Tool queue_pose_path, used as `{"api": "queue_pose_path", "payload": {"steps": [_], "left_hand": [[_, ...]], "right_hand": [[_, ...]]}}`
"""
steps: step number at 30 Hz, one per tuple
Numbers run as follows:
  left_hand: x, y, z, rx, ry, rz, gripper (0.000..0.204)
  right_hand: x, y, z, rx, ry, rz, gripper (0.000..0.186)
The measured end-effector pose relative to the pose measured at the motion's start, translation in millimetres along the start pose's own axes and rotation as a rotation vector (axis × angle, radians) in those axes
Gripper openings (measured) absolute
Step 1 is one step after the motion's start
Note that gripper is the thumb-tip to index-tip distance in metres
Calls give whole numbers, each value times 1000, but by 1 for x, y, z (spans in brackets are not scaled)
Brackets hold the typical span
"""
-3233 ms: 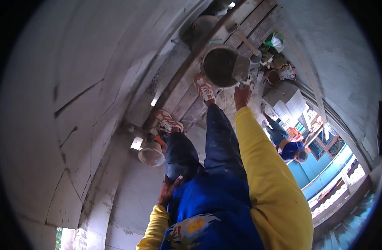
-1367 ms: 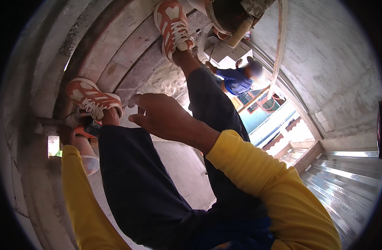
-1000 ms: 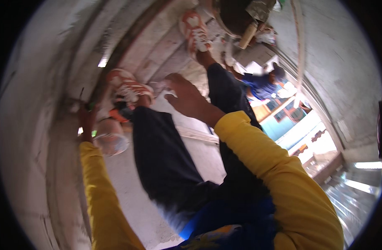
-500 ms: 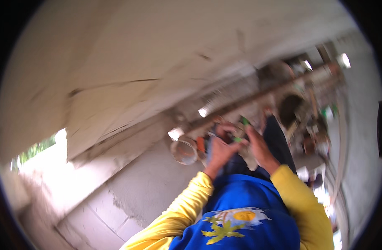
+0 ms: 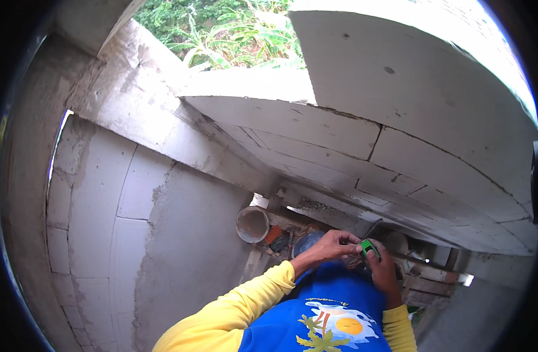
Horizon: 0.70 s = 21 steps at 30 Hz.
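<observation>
A green and black tape measure (image 5: 368,249) is in front of my blue shirt, low and right of the middle. My right hand (image 5: 385,271) is closed around it, the thumb lying over its face. My left hand (image 5: 332,246) comes in from the left with its fingers bent and pinched at the near edge of the tape measure. Whether any blade is drawn out between the fingertips is too small to see.
A wall of pale blocks (image 5: 333,144) rises close in front, with greenery (image 5: 245,35) beyond its top. Left stands a partly plastered wall (image 5: 192,229). Below, a bucket (image 5: 252,224) and an orange thing (image 5: 273,234) rest on wooden planks (image 5: 436,273).
My view has swung up and steadied, bringing the block wall and greenery into sight. Both hands are still together at the green tape measure, now closer to my chest.
</observation>
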<state>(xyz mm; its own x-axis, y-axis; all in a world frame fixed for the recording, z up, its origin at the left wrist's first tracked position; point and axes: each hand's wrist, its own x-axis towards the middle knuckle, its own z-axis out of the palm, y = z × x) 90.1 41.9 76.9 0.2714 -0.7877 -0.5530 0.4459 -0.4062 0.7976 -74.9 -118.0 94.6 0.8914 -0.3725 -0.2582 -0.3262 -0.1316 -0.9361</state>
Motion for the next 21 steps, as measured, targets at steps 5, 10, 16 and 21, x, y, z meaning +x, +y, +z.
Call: {"api": "queue_pose_path", "payload": {"steps": [5,10,16,21], "left_hand": [[-18,-8,-2,-244,-76,48,32],[-30,3,-14,-541,10,145,28],[-47,38,-96,-822,168,294,16],[-84,68,-191,-949,395,524,16]], "right_hand": [[1,-45,-14,-328,-146,-163,59],[-3,-84,-27,-561,-194,-166,69],[-34,-65,-97,-750,-133,-32,74],[-80,-46,-174,-883,-82,60,76]]}}
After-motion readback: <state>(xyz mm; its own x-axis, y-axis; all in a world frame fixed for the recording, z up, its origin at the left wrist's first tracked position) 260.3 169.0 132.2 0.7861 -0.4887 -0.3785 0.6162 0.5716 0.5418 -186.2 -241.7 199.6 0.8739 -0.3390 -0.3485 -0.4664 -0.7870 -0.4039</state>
